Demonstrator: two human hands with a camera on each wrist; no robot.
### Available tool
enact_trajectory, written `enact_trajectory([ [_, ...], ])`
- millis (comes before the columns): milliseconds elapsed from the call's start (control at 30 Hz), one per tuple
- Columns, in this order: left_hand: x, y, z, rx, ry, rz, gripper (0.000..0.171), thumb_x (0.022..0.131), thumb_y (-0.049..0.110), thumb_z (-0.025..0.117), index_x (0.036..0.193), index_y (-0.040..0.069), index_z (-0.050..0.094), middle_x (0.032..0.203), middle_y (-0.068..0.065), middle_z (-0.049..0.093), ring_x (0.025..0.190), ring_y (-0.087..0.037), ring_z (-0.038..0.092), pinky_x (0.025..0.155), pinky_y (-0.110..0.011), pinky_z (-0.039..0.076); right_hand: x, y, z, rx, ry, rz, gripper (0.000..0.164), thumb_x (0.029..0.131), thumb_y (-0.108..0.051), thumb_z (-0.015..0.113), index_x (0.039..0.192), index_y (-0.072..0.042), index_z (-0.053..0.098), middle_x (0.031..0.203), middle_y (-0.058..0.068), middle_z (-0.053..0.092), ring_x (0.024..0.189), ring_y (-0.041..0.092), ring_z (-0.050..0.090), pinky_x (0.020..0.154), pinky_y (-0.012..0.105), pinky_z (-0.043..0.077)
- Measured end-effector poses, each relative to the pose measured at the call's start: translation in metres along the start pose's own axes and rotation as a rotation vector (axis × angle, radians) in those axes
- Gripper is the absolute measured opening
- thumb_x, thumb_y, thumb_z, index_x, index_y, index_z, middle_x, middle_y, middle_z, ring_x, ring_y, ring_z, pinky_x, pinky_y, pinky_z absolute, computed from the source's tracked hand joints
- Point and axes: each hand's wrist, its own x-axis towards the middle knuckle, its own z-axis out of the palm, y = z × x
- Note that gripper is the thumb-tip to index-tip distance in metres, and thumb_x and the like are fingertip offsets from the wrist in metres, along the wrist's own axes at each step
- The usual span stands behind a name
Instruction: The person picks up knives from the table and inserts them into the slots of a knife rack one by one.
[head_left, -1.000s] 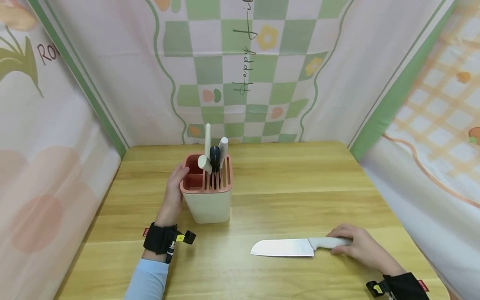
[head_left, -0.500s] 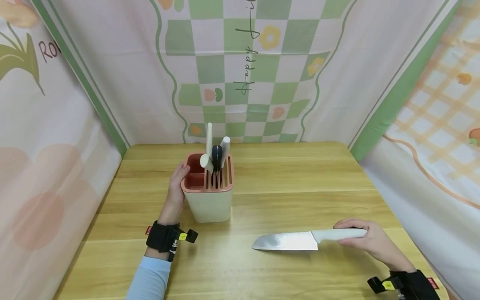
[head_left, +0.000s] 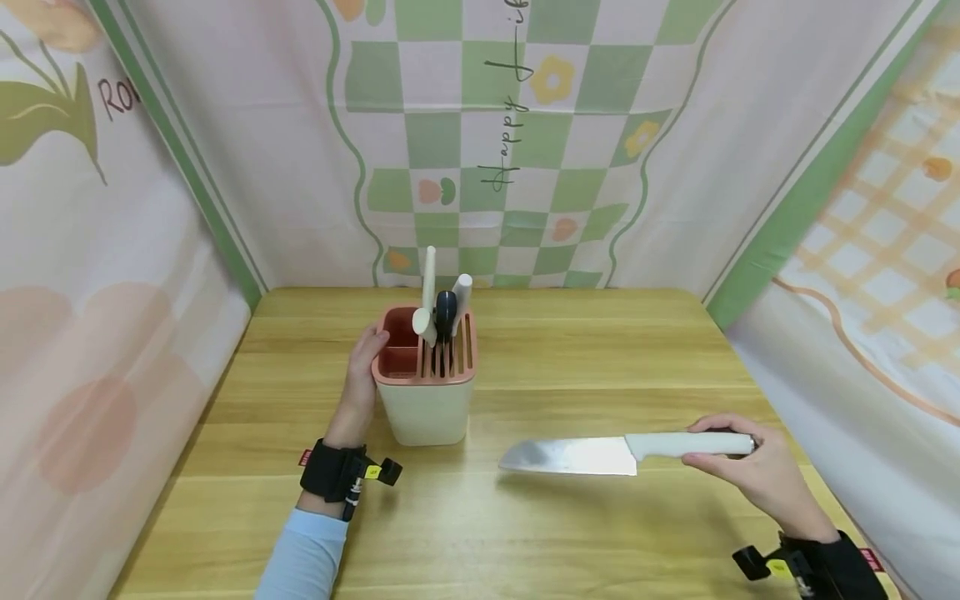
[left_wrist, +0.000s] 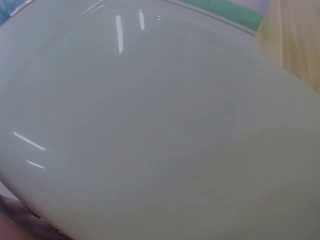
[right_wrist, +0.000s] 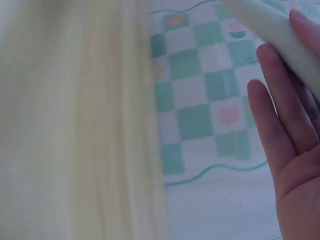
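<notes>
My right hand (head_left: 765, 467) pinches the pale handle of a kitchen knife (head_left: 573, 456) between thumb and fingers. The broad blade points left, raised a little over the table with its shadow below. In the right wrist view the knife handle (right_wrist: 275, 30) crosses the top right corner, and two fingers stretch out beside it. A cream knife block (head_left: 423, 414) with a pink slotted top stands upright at centre left. My left hand (head_left: 363, 358) grips its left side, thumb over the rim, other fingers mostly hidden. The block's glossy wall (left_wrist: 160, 125) fills the left wrist view.
Several white handles (head_left: 462, 293) and a black handle (head_left: 446, 310) stick up from the block's slots. Two wider compartments lie left of the slots. The wooden table (head_left: 585, 350) ends at a patterned cloth (head_left: 525, 150) behind, with more cloth at both sides.
My right hand has lifted the knife off the table, raising it slightly away from me. The left hand stays on the knife block; the whole head view has shifted slightly.
</notes>
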Motion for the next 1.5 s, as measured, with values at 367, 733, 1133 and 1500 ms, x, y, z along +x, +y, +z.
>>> enact_trajectory([
  [367,0.001,0.000,0.001,0.014,0.002,0.014,0.052,0.099,0.045,0.038,0.141,0.015,0.044,0.134,-0.003,0.050,0.122,-0.022,0.044,0.104,-0.044,0.036,0.005,-0.036,0.007,0.635,-0.018,-0.461,0.039,0.072,0.035,0.056,0.109,0.024,0.058,0.109,0.021,0.071,0.098,0.026,0.071,0.076,0.028,0.058],
  [733,0.002,-0.001,0.002,0.000,-0.001,0.035,0.051,0.099,0.042,0.037,0.139,0.011,0.044,0.129,-0.004,0.051,0.119,-0.022,0.046,0.099,-0.037,0.041,0.040,-0.091,0.026,0.763,-0.176,-0.762,0.028,0.084,0.022,0.058,0.109,0.029,0.050,0.109,0.033,0.065,0.106,0.037,0.067,0.093,0.039,0.053],
  [1133,0.003,-0.002,0.004,0.002,0.000,0.064,0.050,0.097,0.044,0.038,0.135,0.011,0.046,0.126,-0.004,0.053,0.116,-0.022,0.049,0.095,-0.031,0.044,0.072,-0.167,0.055,1.076,-0.142,-1.030,0.025,0.094,0.004,0.056,0.098,0.026,0.045,0.093,0.033,0.061,0.091,0.043,0.067,0.090,0.048,0.054],
  [1500,0.003,-0.005,0.003,0.003,0.015,0.092,0.049,0.099,0.038,0.036,0.138,0.009,0.044,0.126,-0.002,0.051,0.117,-0.021,0.047,0.097,-0.032,0.042,0.081,-0.208,0.070,1.097,-0.147,-1.067,0.025,0.098,-0.002,0.050,0.098,0.022,0.043,0.089,0.031,0.062,0.087,0.041,0.069,0.089,0.047,0.055],
])
